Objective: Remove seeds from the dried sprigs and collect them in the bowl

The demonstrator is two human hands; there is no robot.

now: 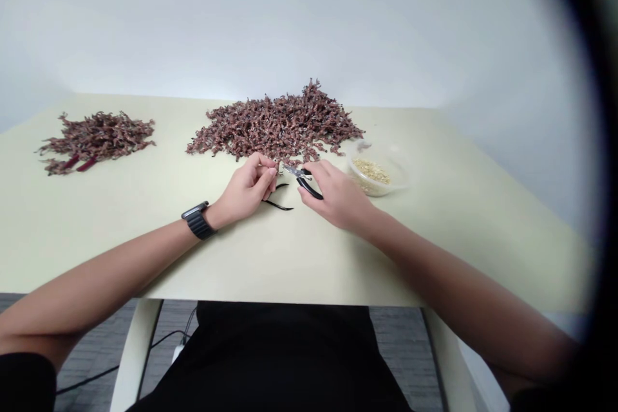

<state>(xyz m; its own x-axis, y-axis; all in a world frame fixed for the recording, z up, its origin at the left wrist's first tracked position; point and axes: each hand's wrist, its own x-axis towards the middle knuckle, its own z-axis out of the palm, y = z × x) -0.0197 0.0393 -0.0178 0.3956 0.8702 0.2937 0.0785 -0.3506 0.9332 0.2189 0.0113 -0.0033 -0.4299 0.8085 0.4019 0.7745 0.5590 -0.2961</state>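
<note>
The person's left hand (248, 188) curls inward, fingers pinched together on something too small to make out, just beside black-handled steel pliers (309, 183) closed in the right hand (338, 196). Both hands rest on the pale green table (120, 206), touching the near edge of a heap of reddish-brown twisted strands (275, 125).

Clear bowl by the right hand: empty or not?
Not empty: the clear bowl, beside the right hand, holds a heap of small golden pieces at its bottom; its upper wall shows bare.
</note>
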